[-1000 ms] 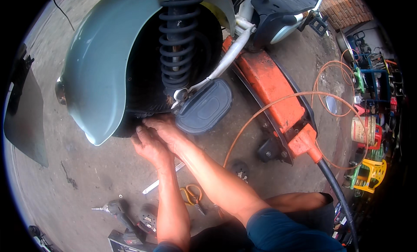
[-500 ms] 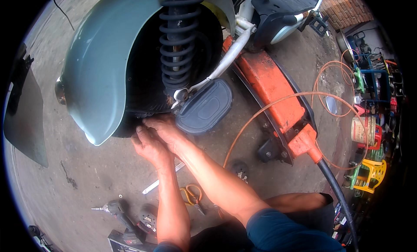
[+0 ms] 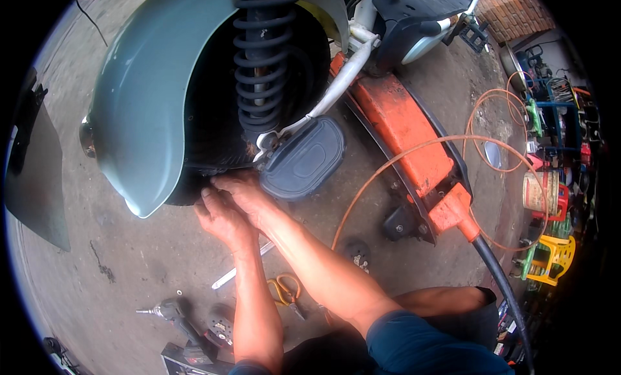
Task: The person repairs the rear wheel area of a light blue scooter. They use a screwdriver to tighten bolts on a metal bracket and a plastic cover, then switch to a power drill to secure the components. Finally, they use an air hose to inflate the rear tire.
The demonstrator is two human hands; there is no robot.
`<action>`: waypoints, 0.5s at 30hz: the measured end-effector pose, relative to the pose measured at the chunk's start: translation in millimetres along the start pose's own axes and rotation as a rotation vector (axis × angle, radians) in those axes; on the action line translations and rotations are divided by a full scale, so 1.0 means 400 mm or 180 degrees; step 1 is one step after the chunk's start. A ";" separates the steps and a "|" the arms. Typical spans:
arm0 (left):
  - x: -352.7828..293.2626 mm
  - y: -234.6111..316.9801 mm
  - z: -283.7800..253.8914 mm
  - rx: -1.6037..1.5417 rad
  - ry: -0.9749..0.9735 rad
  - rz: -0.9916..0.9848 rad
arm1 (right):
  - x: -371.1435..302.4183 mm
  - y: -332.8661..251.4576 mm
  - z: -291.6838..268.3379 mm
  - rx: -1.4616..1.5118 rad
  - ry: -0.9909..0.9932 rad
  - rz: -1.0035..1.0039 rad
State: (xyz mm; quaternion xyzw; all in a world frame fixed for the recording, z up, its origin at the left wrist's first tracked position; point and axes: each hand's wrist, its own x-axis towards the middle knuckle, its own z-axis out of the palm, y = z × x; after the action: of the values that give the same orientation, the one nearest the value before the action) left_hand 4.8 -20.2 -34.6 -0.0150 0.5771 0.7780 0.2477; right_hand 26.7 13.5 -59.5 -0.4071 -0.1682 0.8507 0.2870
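Note:
My left hand [image 3: 222, 216] is closed, thumb up, at the bottom edge of the black inner fender [image 3: 202, 145]. Pressed beside it, my right hand [image 3: 244, 192] has its fingers curled in under the same dark edge. What either hand grips is hidden in shadow. Above and to the left curves a pale grey-green fender [image 3: 142, 110] of a scooter-like vehicle. A black coil-spring shock absorber [image 3: 260, 71] stands over my hands. Just right of my right hand sits a dark grey oval footrest [image 3: 304, 156], close to a white frame tube [image 3: 339, 84].
An orange floor jack [image 3: 404, 136] with a black handle lies to the right. An orange hose [image 3: 381, 171] loops across it. On the floor near me are a cordless drill [image 3: 180, 320], yellow-handled pliers [image 3: 279, 291] and a silver bar [image 3: 225, 279]. A yellow stool [image 3: 553, 260] is farther right.
My hands stay at the same spot under the black edge, with hardly any movement. The view has shifted very slightly.

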 end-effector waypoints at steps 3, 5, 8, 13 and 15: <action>0.003 -0.002 -0.001 -0.0070 0.0007 0.0014 | -0.001 0.001 0.003 -0.0064 -0.0010 -0.0079; -0.001 0.004 0.005 -0.0072 0.0026 0.0027 | -0.004 -0.002 0.002 -0.0034 -0.0035 -0.0040; -0.001 0.000 0.003 -0.0091 0.0006 0.0036 | -0.002 -0.003 0.001 -0.0063 -0.0025 -0.0033; 0.002 0.004 0.000 -0.0138 -0.0038 0.0036 | -0.003 -0.001 0.004 -0.0003 -0.0097 -0.0007; 0.005 -0.002 -0.004 -0.0152 -0.0042 0.0024 | -0.003 -0.001 0.005 -0.0023 -0.0088 -0.0019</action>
State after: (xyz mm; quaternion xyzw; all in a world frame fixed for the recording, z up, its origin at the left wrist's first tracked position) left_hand 2.9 -20.8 -36.6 -0.0135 0.5568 0.7926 0.2481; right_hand 26.1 13.0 -57.3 -0.3958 -0.1765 0.8547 0.2857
